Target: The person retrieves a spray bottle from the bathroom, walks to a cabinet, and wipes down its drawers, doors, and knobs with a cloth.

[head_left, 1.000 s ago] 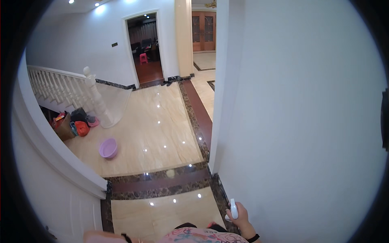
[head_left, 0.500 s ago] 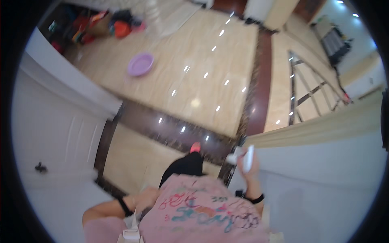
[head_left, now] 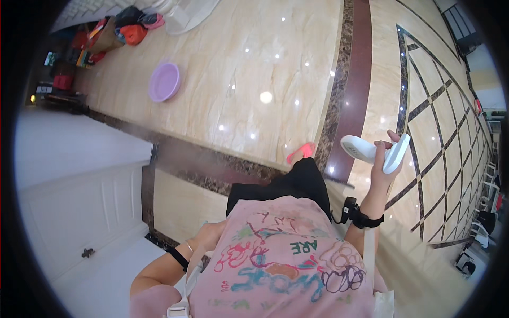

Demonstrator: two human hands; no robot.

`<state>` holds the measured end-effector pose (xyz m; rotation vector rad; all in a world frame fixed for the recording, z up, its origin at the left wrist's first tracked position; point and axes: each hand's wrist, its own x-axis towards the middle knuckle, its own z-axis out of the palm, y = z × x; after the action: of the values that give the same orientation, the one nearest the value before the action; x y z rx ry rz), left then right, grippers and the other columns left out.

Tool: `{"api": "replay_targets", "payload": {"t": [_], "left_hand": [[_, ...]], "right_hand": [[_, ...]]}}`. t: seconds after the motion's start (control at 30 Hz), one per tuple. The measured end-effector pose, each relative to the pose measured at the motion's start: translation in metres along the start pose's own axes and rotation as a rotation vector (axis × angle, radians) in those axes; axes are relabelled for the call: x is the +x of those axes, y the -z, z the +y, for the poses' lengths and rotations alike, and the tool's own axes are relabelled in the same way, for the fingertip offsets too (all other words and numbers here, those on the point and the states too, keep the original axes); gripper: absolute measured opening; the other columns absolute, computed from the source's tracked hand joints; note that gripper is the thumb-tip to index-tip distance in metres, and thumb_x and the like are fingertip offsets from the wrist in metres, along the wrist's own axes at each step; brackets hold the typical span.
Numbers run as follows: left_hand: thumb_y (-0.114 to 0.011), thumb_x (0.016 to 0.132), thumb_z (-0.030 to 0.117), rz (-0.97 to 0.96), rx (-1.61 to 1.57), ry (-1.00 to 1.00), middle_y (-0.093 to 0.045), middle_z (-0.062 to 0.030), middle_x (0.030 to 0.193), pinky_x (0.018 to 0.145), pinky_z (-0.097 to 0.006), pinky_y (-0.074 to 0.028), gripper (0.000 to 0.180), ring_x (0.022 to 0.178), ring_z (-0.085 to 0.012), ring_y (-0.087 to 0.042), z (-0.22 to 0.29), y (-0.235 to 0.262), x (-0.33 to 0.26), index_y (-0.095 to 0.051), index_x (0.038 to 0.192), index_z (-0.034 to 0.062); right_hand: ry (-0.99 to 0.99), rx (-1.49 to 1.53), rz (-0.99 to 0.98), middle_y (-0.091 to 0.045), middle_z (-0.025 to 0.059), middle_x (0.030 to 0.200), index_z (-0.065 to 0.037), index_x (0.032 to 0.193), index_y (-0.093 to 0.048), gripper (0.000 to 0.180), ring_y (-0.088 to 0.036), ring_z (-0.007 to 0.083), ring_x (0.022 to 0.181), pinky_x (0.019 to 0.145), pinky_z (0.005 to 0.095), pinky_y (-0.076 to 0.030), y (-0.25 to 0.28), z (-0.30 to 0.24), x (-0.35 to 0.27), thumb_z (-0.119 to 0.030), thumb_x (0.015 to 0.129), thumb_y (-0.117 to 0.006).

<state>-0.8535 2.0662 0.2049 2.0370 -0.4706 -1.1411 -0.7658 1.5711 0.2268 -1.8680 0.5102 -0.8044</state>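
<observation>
We see right hand (head_left: pixel 379 168) gripping white object (head_left: pixel 359 148); left hand (head_left: pixel 211 233) partly hidden by pink shirt (head_left: pixel 275 257), can't tell grip.

"Kind of place?"
"Probably a home: see the white panelled door (head_left: pixel 79 212), well left of the right-hand fingers (head_left: pixel 379 155)."
"Anything else to suggest so?"
"Yes: ahead and left of them, a lilac basin (head_left: pixel 165 82) on glossy floor tiles (head_left: pixel 228 69), with heaped bags (head_left: pixel 133 35) farther off; right of them, lattice-patterned tiling (head_left: pixel 432 130)."
</observation>
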Motion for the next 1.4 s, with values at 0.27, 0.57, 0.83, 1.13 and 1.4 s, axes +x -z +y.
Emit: {"api": "replay_targets", "payload": {"t": [0.27,0.57,0.83,1.13,1.4], "left_hand": [[-0.072,0.075,0.028,-0.016,0.268,0.468,-0.066,-0.0146,0.095,0.077,-0.042,-0.051,0.076,0.088,-0.0330,-0.065,0.103,0.047,0.169,-0.036,0.141,0.0190],[-0.079,0.061,0.022,0.105,0.194,0.625,-0.066,-0.0213,0.102,0.085,-0.043,-0.050,0.055,0.098,-0.0383,-0.062,0.101,0.090,0.390,-0.062,0.110,0.0044],[-0.082,0.065,0.032,0.519,0.063,0.570,-0.061,-0.0204,0.118,0.095,-0.040,-0.047,0.068,0.111,-0.0338,-0.058,0.237,0.322,0.767,-0.057,0.122,0.0051],[-0.071,0.076,0.026,0.475,0.503,0.193,-0.067,-0.0209,0.099,0.085,-0.045,-0.050,0.033,0.096,-0.0372,-0.063,0.445,0.482,1.139,-0.067,0.099,0.0032],[-0.062,0.075,0.040,0.178,0.598,0.389,-0.066,-0.0208,0.102,0.089,-0.044,-0.049,0.042,0.100,-0.0374,-0.062,0.576,0.389,1.291,-0.070,0.093,0.0026]], "right_hand": [[0.058,-0.224,-0.044,-0.058,0.0084,0.112,0.001,0.121,-0.051,0.038,-0.057,0.0151,0.087,0.079,0.0298,-0.047,0.045,0.074,0.252,-0.004,0.085,-0.064],[-0.056,-0.729,-0.471,-0.058,0.0150,0.096,-0.002,0.113,-0.052,0.037,-0.060,0.0293,0.088,0.078,0.0359,-0.048,0.095,0.283,0.433,-0.013,0.080,-0.065],[-0.589,-0.804,-0.671,-0.058,0.0213,0.098,0.002,0.112,-0.050,0.055,-0.058,0.0396,0.095,0.084,0.0447,-0.048,0.176,0.364,0.428,-0.018,0.068,-0.074],[-0.875,-0.704,-0.325,-0.060,0.0212,0.096,0.002,0.108,-0.051,0.054,-0.059,0.0397,0.095,0.083,0.0452,-0.049,0.151,0.453,0.569,-0.022,0.065,-0.076],[-0.675,-0.693,-0.174,-0.062,0.0211,0.094,0.000,0.098,-0.057,0.044,-0.061,0.0397,0.094,0.083,0.0453,-0.050,0.161,0.564,0.923,-0.023,0.066,-0.075]]}}
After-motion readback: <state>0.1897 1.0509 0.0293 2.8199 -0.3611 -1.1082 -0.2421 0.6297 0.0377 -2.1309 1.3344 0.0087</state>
